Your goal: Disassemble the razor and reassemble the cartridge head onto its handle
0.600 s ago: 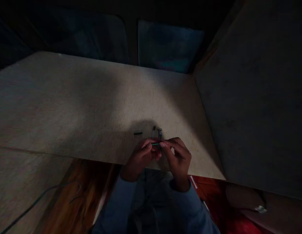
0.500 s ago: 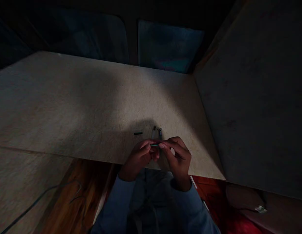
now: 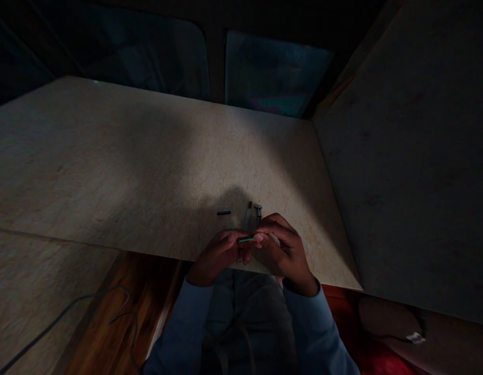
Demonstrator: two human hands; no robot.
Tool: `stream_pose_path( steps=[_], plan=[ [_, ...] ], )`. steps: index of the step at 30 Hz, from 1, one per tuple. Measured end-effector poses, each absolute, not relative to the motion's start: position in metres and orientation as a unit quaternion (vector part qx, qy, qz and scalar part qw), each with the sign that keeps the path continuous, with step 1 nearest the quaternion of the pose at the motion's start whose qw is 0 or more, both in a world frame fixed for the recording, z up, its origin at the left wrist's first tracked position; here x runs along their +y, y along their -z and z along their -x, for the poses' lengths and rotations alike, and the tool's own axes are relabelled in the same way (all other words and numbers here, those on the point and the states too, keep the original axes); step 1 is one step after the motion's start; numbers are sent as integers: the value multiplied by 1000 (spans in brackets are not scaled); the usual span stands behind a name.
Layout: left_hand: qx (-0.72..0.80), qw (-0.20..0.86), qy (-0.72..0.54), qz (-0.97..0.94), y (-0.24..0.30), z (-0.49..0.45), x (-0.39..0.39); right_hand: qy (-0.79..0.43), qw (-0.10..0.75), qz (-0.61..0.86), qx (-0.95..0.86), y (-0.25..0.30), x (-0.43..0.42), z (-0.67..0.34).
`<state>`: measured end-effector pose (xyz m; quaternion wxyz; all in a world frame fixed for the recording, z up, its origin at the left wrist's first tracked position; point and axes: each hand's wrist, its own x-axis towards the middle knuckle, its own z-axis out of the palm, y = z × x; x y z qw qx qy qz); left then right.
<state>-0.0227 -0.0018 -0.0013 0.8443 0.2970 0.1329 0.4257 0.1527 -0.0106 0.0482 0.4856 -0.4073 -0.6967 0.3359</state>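
Centrally: right hand (image 3: 287,251), thumb and fingers pinched closed on one end of a short green stick (image 3: 245,239), over the table (image 3: 210,156) near its close edge. Left hand (image 3: 215,255), half-curled at the other end; contact unclear. Stick level, crosswise, presumably for fine handling. Beyond: metal tool (image 3: 258,208), pale strip (image 3: 248,212), dark stick (image 3: 223,212), seemingly kept within reach. Room extends leftward and forward; upright board (image 3: 405,182) bounds the right.
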Motion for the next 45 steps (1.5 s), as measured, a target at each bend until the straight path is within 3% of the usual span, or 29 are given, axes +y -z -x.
stream_pose_path(
  steps=[8,13,16,21,29,40,45],
  plan=[
    [194,826,-461,-260,6,23,0,-329,485,428,-688,-44,-7,-146],
    [211,830,-480,-190,2,29,7,-336,466,541,-615,-37,-14,-145],
    [208,829,-492,-165,7,34,9,-341,382,607,-608,-40,-17,-141],
    [212,824,-502,-156,14,38,11,-330,145,674,-645,-47,-22,-120],
    [204,822,-511,-147,16,38,11,-281,19,732,-621,-39,-21,-101],
    [202,826,-513,-118,17,38,12,-273,64,727,-627,-31,-20,-99],
    [200,823,-517,-123,15,38,12,-342,172,704,-598,-31,-22,-112]
  ],
)
